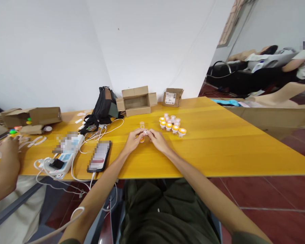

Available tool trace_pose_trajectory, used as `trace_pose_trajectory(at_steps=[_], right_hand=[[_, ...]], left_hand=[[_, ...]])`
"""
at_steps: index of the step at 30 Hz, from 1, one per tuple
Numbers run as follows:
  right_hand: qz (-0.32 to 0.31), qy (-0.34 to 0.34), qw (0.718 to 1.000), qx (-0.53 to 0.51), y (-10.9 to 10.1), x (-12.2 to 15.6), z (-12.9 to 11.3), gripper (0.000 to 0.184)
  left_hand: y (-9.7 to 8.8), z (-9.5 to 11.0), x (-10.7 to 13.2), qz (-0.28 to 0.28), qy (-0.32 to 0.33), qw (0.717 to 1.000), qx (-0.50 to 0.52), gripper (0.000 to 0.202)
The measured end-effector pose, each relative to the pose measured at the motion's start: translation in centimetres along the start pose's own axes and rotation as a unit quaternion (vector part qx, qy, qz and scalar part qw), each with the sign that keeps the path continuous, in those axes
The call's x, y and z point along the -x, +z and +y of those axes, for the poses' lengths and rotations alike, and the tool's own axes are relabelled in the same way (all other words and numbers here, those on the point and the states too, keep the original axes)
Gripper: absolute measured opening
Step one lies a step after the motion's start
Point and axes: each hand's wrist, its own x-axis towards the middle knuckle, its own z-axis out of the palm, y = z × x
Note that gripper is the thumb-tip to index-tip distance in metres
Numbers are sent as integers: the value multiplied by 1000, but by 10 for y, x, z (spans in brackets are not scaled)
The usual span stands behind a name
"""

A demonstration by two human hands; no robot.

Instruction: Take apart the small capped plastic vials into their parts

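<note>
My left hand (134, 139) and my right hand (156, 138) meet over the yellow table, fingertips pinched together on a small whitish-pink piece (145, 132). Its exact kind is too small to make out. Just below the fingertips lies an orange-and-white lid (142, 139), partly hidden by the left fingers. A clear open cup (142, 125) stands right behind my hands. To the right of them is a group of small clear jars with orange-rimmed lids (169, 126), along with several clear and pinkish cups (173, 119) behind these.
An open cardboard box (137, 103), a smaller box (172, 97) and a black backpack (103, 103) stand along the wall. Left of me lie a phone (99, 156), a power strip (68, 157) and tangled white cables. Another person's arm (8, 162) reaches in at far left.
</note>
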Motion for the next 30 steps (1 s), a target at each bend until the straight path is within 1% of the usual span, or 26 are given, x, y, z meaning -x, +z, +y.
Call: trace_pose_trajectory(at_steps=[3,9,12,15,18,22,25,27,30], right_hand=[[4,-1,1000,0,0,-1,1,42],[3,-4,1000,-11,-1,-2,6,44],[6,20,999,-40,0,-2,9,48],[-6,41,997,-72,1,-2,8,52],[-20,36,996,-83,4,-1,7,54],[10,58,995,-79,5,-2,7,54],[35,59,996,-50,5,-2,8,50],[49,49,997,-15,3,-3,9,45],[70,41,996,44,0,-3,10,36]], left_hand=[[0,-1,0,-13,10,1000,18,29],[0,0,-1,-25,26,999,6,34],[-2,0,-2,-31,32,999,-2,34],[-4,1,-2,-14,43,999,-14,27],[-3,-2,-3,1,28,1000,-15,23],[1,-5,-4,32,-1,999,-29,18],[3,-4,-4,56,9,995,-82,16],[4,-2,-4,74,17,991,-113,17],[1,6,-6,102,26,985,-134,21]])
